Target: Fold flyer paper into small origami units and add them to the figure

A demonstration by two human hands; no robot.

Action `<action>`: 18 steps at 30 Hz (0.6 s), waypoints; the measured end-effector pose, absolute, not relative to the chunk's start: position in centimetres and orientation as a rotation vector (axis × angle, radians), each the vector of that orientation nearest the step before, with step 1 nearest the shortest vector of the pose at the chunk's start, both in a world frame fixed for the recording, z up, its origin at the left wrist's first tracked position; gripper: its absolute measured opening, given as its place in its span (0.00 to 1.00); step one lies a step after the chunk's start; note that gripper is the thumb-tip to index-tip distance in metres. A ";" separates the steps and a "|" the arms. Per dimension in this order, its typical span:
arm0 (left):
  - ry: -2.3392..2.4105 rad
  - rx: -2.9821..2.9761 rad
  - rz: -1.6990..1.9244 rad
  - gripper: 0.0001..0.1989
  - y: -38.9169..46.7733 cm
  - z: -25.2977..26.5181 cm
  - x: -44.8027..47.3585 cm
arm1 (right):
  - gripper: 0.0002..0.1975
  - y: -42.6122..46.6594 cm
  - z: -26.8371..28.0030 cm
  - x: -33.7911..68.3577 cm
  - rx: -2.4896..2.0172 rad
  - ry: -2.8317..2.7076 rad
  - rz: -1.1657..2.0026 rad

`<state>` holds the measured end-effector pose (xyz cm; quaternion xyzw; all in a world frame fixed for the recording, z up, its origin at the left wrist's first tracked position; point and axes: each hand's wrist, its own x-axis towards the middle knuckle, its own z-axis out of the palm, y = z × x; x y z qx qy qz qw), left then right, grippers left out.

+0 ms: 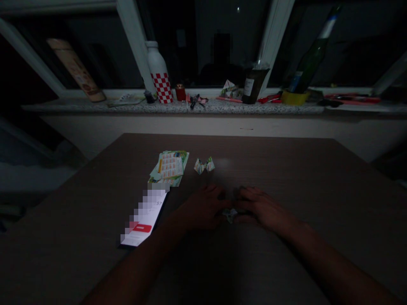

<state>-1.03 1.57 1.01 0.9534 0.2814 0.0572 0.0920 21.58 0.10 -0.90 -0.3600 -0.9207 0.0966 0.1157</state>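
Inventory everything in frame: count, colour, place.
Table: 1, brown, foreground
Paper piece: 1, pale green, table centre
Folded paper: 1, white, green, just beyond
Printed sheets: 1 stack, white, green, table left
Smartphone: 1, white screen, table left
Windowsill: 1, speckled grey, beyond table
Flask: 1, tan, windowsill left
Checkered bottle: 1, white, red, windowsill
Red container: 1, windowsill
Labelled container: 1, dark, windowsill
Glass bottle: 1, green, windowsill right
Yellow object: 1, glass bottle's base
Small clutter: uncountable, mixed colours, windowsill
Windows: several, dark, behind
Wall: 1, pale, below windowsill
Left hand, right hand: 1 each, at paper piece
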 end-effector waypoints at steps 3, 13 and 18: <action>0.819 2.831 0.173 0.17 1.6 1.0 -1.0 | 0.17 0.1 -0.8 21.5 -1.034 -2.698 0.286; 0.865 2.662 0.331 0.16 1.5 0.0 -1.4 | 0.19 -0.2 -1.4 21.8 -1.106 -2.587 0.358; 1.018 2.572 0.404 0.15 1.1 -0.8 -1.0 | 0.14 -0.4 -1.8 21.6 -1.128 -2.505 0.402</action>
